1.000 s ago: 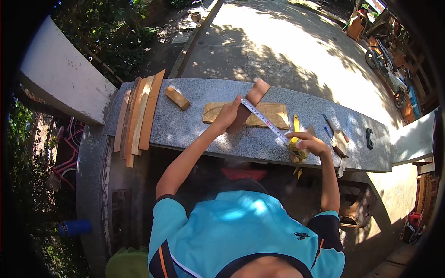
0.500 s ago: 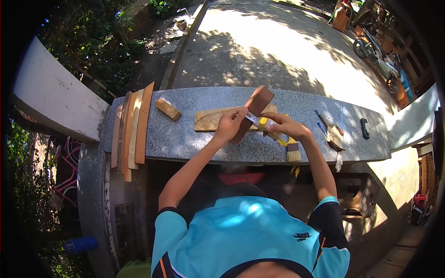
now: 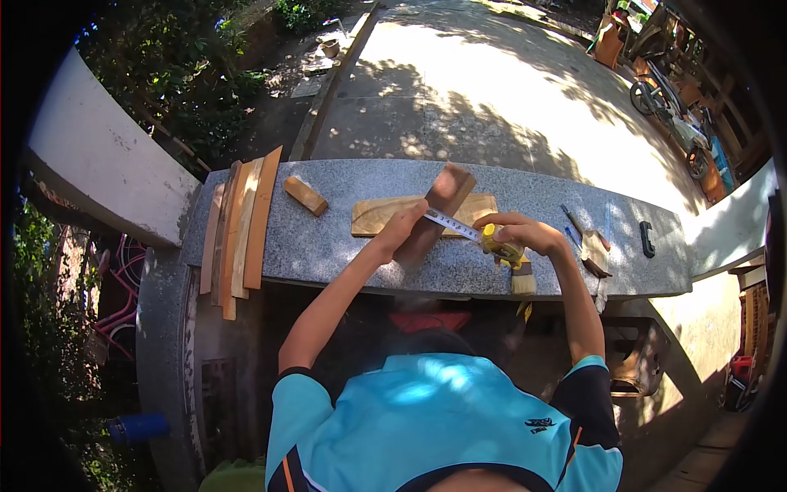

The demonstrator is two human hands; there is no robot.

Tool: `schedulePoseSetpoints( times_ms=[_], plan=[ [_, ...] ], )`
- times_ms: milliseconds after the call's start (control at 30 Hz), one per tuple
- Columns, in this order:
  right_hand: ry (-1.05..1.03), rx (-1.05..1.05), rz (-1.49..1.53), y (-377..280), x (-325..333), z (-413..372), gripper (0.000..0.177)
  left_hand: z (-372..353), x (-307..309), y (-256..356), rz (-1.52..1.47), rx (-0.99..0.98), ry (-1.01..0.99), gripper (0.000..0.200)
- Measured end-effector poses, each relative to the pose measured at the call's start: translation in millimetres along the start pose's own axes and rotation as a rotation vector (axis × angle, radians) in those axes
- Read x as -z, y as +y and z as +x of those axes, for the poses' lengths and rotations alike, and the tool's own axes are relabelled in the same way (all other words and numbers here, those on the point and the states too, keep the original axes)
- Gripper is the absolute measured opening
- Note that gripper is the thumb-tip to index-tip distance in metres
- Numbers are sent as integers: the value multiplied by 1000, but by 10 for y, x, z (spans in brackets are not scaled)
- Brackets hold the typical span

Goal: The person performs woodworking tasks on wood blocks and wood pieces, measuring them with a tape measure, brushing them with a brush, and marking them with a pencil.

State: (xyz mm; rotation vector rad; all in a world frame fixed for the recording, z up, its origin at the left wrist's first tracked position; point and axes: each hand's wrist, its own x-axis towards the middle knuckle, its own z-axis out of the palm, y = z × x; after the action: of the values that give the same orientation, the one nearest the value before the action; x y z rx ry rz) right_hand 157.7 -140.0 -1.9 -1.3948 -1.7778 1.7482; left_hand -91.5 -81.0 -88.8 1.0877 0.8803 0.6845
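Over the table (image 3: 311, 254), the left hand (image 3: 397, 234), the nearer, had its fingers pinching the tape blade (image 3: 452, 223) at the brown block (image 3: 445, 190), which slanted from near-left to far-right, while the right hand (image 3: 531, 235) had fingers curled round the tape case (image 3: 501, 245) to the block's right.

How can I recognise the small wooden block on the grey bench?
On the speckled grey bench, find the long wooden strips at the left end. Just right of them, apart, lies the small block. Unlike the strips, it is short and stubby.
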Motion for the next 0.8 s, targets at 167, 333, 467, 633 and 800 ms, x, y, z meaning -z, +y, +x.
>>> schedulePoseSetpoints(
  times_ms=[167, 333, 467, 633, 800],
  plan=[
    [-50, 45, 77, 50, -9, 25, 55, -112, -23, -96, -211, 74, -290, 67],
    [-80, 27, 157, 67, -64, 30, 56, -28, 29, -312, -430, 53, -434, 73],
    [-98, 70, 125, 41, -58, 59, 59, 0, 30, -296, -482, 47, -475, 71],
    [-10, 158, 55, 65, -105, 195, 73, -38, -75, -268, -427, 63, -442, 70],
    [-44, 160, 71, 86, -96, 262, 75, -59, -101, -283, -451, 66, -424, 70]
  ],
)
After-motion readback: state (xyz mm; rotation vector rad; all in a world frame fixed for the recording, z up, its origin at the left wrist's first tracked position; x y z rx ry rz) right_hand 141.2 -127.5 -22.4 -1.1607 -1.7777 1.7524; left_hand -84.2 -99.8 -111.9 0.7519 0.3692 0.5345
